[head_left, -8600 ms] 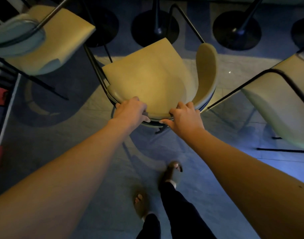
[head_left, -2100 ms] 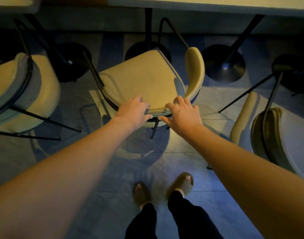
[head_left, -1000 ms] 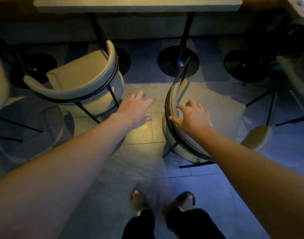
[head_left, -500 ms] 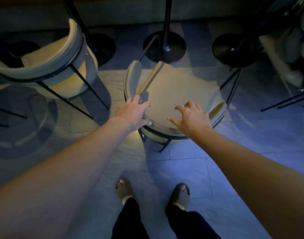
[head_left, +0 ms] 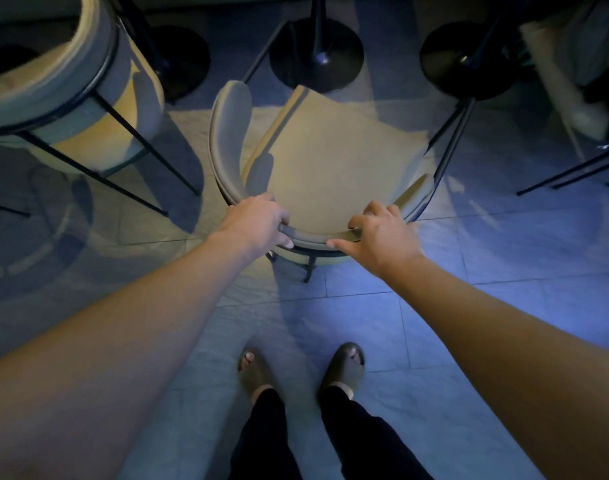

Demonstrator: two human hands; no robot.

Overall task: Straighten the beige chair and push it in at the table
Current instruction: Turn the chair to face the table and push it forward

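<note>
A beige chair (head_left: 334,164) with a curved padded backrest and thin black legs stands on the tiled floor straight ahead of me, its seat facing away toward a black table pedestal (head_left: 317,53). My left hand (head_left: 258,221) is closed over the left part of the backrest's near curve. My right hand (head_left: 379,233) grips the right part of the same curve, thumb under the rim. The table top is out of view.
Another beige chair (head_left: 67,98) stands at the upper left, its black legs slanting toward the middle. More round black bases (head_left: 469,60) and chair legs (head_left: 569,171) lie at the upper right. My feet in sandals (head_left: 344,368) are below on open floor.
Both hands have closed onto this chair's backrest; half a second ago their fingers were spread over it. Before that I let go of another chair and turned right.
</note>
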